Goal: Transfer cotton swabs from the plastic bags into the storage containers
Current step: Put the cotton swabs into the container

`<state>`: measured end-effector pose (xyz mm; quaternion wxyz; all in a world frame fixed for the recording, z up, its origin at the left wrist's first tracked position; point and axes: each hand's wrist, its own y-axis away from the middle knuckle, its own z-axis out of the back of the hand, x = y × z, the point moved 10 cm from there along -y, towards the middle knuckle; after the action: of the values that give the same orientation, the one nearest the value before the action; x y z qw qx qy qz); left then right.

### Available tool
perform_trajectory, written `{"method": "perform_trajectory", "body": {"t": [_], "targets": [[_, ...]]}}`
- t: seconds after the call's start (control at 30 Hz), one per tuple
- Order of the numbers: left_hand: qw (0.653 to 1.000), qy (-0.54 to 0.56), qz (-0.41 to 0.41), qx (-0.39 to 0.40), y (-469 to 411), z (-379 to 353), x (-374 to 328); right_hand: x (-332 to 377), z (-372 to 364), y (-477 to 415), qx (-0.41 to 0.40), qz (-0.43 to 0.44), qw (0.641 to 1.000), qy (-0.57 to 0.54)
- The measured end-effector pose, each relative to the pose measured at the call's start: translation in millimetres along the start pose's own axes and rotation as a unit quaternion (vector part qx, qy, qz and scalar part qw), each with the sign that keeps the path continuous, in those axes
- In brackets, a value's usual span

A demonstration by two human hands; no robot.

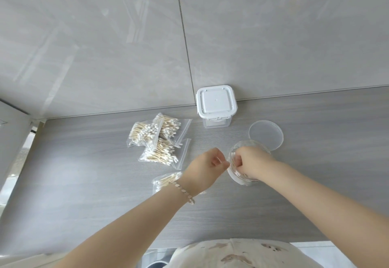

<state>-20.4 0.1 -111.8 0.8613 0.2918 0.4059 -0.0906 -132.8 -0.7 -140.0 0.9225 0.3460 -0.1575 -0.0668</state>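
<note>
Pinching cotton swabs inside the round container with right hand; left hand curled at its rim, hold unclear. Likely light, scatter-prone; best pinched mid-stem, bundled.

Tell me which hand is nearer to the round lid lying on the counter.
Right. The right hand reaches into the round container just in front of the lid; the left hand is farther off, at the container's left side.

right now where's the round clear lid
The round clear lid lies flat on the counter, right of centre in the head view, just behind the round container under the right hand and right of the square lidded box.
</note>
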Motion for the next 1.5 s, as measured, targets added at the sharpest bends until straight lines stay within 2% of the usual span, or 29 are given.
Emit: {"method": "perform_trajectory", "body": {"t": [0.1, 0.17, 0.27, 0.33, 0.37, 0.43, 0.5, 0.53, 0.63, 0.73, 0.8, 0.9, 0.97, 1.1, 1.23, 1.33, 1.43, 1.5], "targets": [[0.974, -0.209, -0.085, -0.037, 15.6, 22.6, 17.6, -9.8, 38.7, 25.8, -0.113, 0.039, 0.985, -0.124], [0.948, -0.311, -0.064, -0.013, 22.7, 22.7, 49.9, -16.7, 58.7, 44.1, -0.175, 0.054, 0.967, -0.177], [0.927, -0.373, -0.033, 0.004, 28.9, 15.8, 84.6, -7.9, 68.0, 66.1, -0.21, 0.099, 0.941, -0.245], [0.918, -0.385, -0.079, -0.053, 32.3, 19.1, 79.5, 9.7, 58.9, 73.9, -0.182, 0.139, 0.939, -0.258], [0.917, -0.376, -0.105, -0.084, 32.9, 22.6, 74.8, 19.6, 50.8, 75.2, -0.156, 0.158, 0.942, -0.25], [0.938, -0.298, -0.125, -0.124, 33.2, 30.5, 65.4, 37.2, 33.6, 74.6, -0.112, 0.189, 0.953, -0.207], [0.953, -0.221, -0.151, -0.143, 35.9, 35.9, 46.7, 53.8, 25.1, 76.3, -0.105, 0.235, 0.952, -0.164], [0.949, -0.203, -0.184, -0.154, 39.7, 37.8, 31.1, 64.3, 24.6, 80.2, -0.112, 0.269, 0.945, -0.148], [0.94, -0.172, -0.257, -0.145, 50.0, 34.1, -8.7, 93.5, 23.3, 96.6, -0.136, 0.372, 0.914, -0.09], [0.948, -0.098, -0.277, -0.12, 54.6, 34.5, -21.8, 97.0, 27.0, 104.3, -0.142, 0.4, 0.903, -0.062], [0.961, -0.066, -0.249, -0.097, 50.8, 34.4, -13.0, 92.8, 36.1, 109.5, -0.144, 0.406, 0.898, -0.084], [0.986, -0.045, -0.142, -0.068, 42.5, 30.0, 11.5, 79.5, 52.0, 113.0, -0.143, 0.37, 0.907, -0.142], [0.993, -0.009, -0.11, -0.052, 40.5, 25.0, 19.5, 70.4, 56.2, 111.7, -0.152, 0.343, 0.91, -0.178], [0.993, 0.05, -0.101, -0.038, 43.6, 19.3, 15.5, 51.1, 47.1, 97.8, -0.146, 0.267, 0.925, -0.227], [0.989, 0.106, -0.095, -0.048, 47.7, 18.0, 5.2, 36.4, 37.9, 92.0, -0.137, 0.23, 0.909, -0.318], [0.991, 0.076, -0.11, -0.032, 47.6, 12.2, -3.9, 35.2, 31.7, 93.8, -0.145, 0.215, 0.9, -0.352], [0.99, -0.02, -0.141, -0.02, 46.9, 7.2, -12.3, 35.7, 29.7, 95.4, -0.154, 0.211, 0.895, -0.362], [0.987, -0.045, -0.151, -0.017, 46.7, 5.1, -16.4, 34.5, 31.8, 95.3, -0.169, 0.214, 0.885, -0.377]]}}
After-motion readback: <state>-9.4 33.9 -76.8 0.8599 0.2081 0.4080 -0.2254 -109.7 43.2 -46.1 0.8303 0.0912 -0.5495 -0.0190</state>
